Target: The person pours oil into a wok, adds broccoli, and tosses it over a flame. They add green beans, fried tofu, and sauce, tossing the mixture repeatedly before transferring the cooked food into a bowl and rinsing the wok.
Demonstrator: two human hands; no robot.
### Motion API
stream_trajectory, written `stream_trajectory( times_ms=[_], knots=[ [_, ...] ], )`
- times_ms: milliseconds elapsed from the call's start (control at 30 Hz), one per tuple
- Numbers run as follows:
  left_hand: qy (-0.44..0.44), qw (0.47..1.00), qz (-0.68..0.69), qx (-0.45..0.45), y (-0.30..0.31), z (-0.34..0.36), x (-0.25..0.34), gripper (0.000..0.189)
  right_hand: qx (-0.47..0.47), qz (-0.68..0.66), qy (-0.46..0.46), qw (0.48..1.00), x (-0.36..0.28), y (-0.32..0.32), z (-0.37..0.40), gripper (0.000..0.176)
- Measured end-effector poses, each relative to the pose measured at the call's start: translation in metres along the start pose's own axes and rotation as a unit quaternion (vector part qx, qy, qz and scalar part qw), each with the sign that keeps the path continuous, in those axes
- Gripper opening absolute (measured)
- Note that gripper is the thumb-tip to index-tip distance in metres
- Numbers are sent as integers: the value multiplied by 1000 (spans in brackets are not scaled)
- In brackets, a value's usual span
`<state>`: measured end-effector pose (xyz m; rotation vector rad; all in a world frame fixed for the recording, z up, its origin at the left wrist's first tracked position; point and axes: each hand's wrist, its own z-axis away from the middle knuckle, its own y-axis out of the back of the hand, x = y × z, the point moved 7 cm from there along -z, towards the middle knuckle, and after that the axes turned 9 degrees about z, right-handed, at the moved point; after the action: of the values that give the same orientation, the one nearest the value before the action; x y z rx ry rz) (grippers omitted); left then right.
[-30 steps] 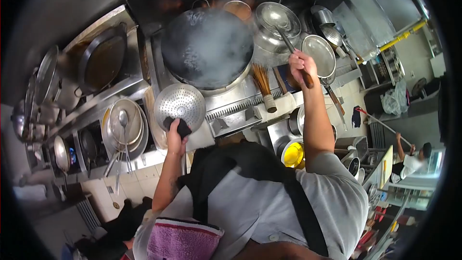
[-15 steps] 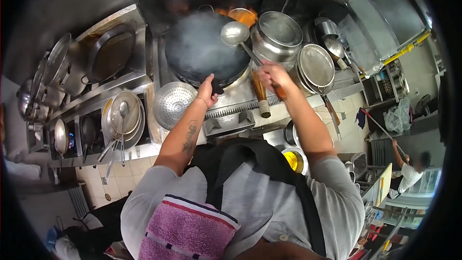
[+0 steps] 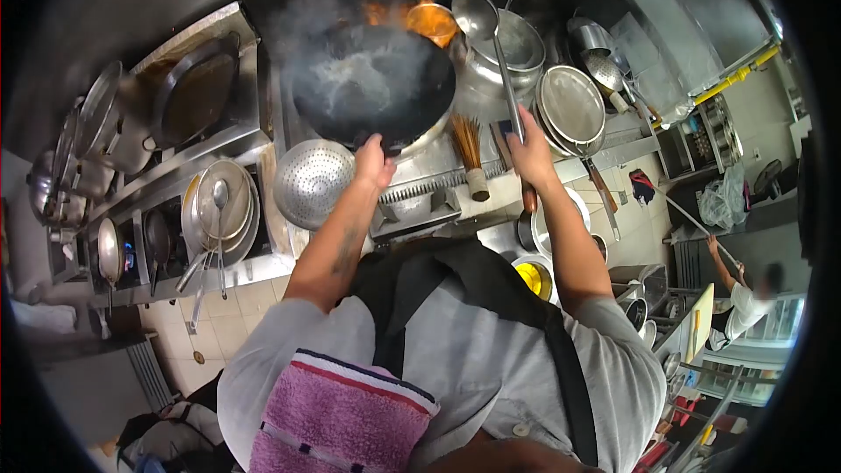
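Note:
A large black wok (image 3: 377, 92) sits over a burner, with smoke rising from it and orange flame behind it. My left hand (image 3: 372, 164) is closed around the wok's near handle, which is mostly hidden. In my right hand (image 3: 531, 155) is a long ladle (image 3: 475, 17), gripped by its handle and tilted up to the right. Its bowl is in the air beyond the wok's right rim, in front of a metal pot (image 3: 517, 39). A bamboo brush (image 3: 469, 151) lies on the ledge between my hands. Left of my left hand rests a perforated metal strainer (image 3: 314, 184).
Stacked mesh strainers (image 3: 573, 107) stand right of my right hand. A container of yellow liquid (image 3: 532, 278) is below, near my apron. More pans and a strainer stack (image 3: 223, 201) fill the left stove. At far right, another person (image 3: 743, 308) holds a long pole.
The ladle has swung up and right, away from the wok, and my right hand has moved right and down. The wok appears shifted slightly left, its interior showing more through the smoke.

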<state>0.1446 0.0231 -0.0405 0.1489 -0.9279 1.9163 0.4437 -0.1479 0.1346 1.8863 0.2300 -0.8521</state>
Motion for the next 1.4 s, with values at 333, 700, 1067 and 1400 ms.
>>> stream_trajectory(
  times_ms=[333,700,1067,1400],
  knots=[
    [-19,998,-65,-10,17,78,32,17,-29,59,-106,992,-3,48,105,55],
    [-296,887,-344,80,16,140,84,20,51,11,10,999,61,40,129,70],
    [-573,665,-450,167,5,199,32,35,15,141,-249,958,139,-3,-109,64],
    [-485,804,-336,71,36,121,58,35,-123,-746,-361,546,105,-22,-93,18]
  ],
)
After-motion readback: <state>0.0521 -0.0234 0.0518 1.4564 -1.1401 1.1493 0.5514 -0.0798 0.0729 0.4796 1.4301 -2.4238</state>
